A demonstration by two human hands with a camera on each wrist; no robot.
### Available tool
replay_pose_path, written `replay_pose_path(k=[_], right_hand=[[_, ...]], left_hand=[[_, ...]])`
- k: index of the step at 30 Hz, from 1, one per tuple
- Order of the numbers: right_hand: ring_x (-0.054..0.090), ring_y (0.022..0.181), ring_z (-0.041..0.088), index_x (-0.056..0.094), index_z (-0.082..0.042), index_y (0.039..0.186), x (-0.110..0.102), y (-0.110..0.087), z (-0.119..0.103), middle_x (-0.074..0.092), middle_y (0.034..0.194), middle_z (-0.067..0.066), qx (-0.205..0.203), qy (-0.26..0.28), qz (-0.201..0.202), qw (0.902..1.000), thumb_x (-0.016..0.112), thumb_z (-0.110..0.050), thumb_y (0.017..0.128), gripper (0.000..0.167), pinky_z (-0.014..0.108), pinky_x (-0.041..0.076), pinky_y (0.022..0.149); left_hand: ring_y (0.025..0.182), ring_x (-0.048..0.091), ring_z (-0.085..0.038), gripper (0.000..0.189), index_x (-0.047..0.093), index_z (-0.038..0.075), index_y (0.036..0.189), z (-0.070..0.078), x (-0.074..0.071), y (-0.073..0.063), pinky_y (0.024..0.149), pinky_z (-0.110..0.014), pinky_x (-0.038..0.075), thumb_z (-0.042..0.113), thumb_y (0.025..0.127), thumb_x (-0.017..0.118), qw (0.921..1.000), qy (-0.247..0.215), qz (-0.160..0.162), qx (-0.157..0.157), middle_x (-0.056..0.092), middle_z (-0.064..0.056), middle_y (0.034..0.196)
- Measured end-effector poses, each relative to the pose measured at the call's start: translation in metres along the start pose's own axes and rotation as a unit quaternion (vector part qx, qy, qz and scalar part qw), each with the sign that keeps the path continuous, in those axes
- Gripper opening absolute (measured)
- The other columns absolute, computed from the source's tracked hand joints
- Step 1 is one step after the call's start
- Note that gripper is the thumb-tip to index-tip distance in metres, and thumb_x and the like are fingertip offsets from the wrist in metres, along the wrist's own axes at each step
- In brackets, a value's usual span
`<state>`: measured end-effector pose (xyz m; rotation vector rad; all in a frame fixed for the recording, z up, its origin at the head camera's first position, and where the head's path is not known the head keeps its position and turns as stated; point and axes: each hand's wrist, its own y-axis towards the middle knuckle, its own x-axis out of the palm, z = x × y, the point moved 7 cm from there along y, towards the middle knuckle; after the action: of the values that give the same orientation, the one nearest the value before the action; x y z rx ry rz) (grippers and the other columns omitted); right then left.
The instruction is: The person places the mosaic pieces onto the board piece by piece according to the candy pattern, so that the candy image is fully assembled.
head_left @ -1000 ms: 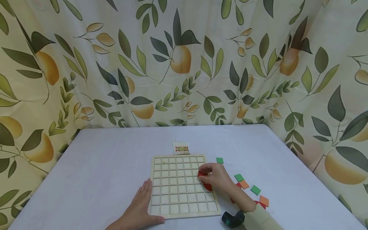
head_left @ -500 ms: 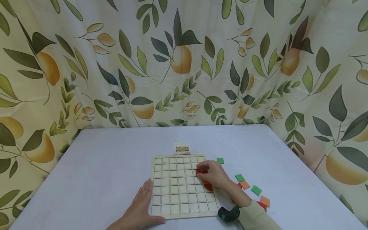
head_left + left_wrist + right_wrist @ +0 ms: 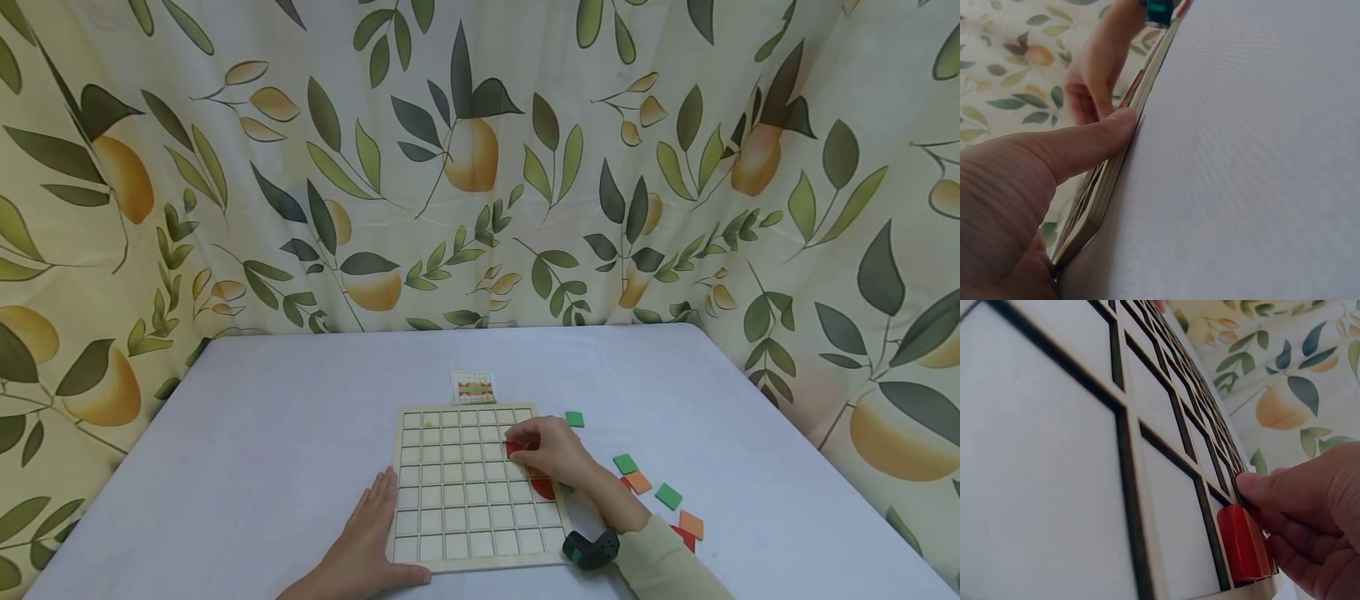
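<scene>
A pale wooden board (image 3: 480, 566) with a grid of square cells lies flat in the head view. My left hand (image 3: 352, 537) rests along its left side, fingers straight, thumb on the front edge. In the left wrist view that thumb (image 3: 1094, 144) presses on the board's rim. My right hand (image 3: 562, 454) pinches a red tile (image 3: 513, 451) low over the right-hand cells, its underside hidden by the fingers. Red tiles (image 3: 543, 489) with a rounded edge sit in the right column, partly under this hand. The right wrist view shows a red tile (image 3: 1239, 544) set in a cell beside the fingers.
A small pattern card (image 3: 474, 389) lies behind the board. Loose tiles are scattered to the right: green (image 3: 669, 497), orange (image 3: 692, 525) and red (image 3: 686, 538), with another green tile (image 3: 574, 419) near the board's far right corner. A leaf-patterned curtain (image 3: 480, 167) hangs behind the table.
My right hand has shifted left across the board with the red tile, by about half a cell, and its forearm has followed. The left hand stays where it was.
</scene>
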<state>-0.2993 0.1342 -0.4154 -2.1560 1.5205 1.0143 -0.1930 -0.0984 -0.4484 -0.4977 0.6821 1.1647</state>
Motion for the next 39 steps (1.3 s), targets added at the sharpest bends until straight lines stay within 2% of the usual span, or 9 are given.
replay_pose_path(k=[7, 16, 33, 39], right_hand=[[0.059, 0.082, 0.013, 0.071, -0.007, 0.097, 0.001, 0.001, 0.0001, 0.067, 0.09, -0.002, 0.013, -0.012, -0.005, 0.9998, 0.074, -0.005, 0.076, 0.022, 0.033, 0.05, 0.074], [0.06, 0.082, 0.013, 0.071, -0.007, 0.098, 0.0013, 0.0011, -0.0007, 0.067, 0.091, -0.002, 0.007, -0.01, -0.013, 0.9998, 0.074, -0.006, 0.076, 0.022, 0.031, 0.05, 0.073], [0.06, 0.081, 0.014, 0.071, -0.007, 0.097, 0.0033, 0.0027, -0.0027, 0.067, 0.09, -0.001, 0.002, 0.005, -0.017, 0.9998, 0.074, -0.006, 0.077, 0.02, 0.029, 0.05, 0.071], [0.06, 0.09, 0.019, 0.071, -0.007, 0.095, -0.0037, 0.002, 0.0029, 0.066, 0.093, 0.0, 0.04, 0.035, 0.004, 0.9986, 0.075, -0.007, 0.076, 0.02, 0.034, 0.051, 0.075]], left_hand=[[0.136, 0.002, -0.039, 0.133, 0.009, -0.013, 0.141, -0.0016, 0.0008, 0.0006, 0.106, -0.053, 0.003, 0.067, 0.056, 0.072, 1.0, 0.004, -0.005, -0.002, 0.007, -0.029, 0.147], [0.136, 0.003, -0.04, 0.132, 0.009, -0.013, 0.141, 0.0012, 0.0003, 0.0, 0.106, -0.053, 0.004, 0.065, 0.056, 0.073, 0.9999, 0.005, -0.001, 0.009, 0.007, -0.03, 0.147], [0.136, 0.002, -0.038, 0.132, 0.009, -0.012, 0.141, -0.0012, 0.0, -0.0011, 0.107, -0.052, 0.003, 0.065, 0.056, 0.073, 1.0, 0.009, -0.001, 0.002, 0.007, -0.029, 0.148], [0.136, 0.002, -0.038, 0.132, 0.008, -0.012, 0.141, 0.0002, -0.0005, -0.0011, 0.107, -0.051, 0.003, 0.065, 0.057, 0.073, 1.0, 0.006, -0.003, 0.0, 0.007, -0.029, 0.148]])
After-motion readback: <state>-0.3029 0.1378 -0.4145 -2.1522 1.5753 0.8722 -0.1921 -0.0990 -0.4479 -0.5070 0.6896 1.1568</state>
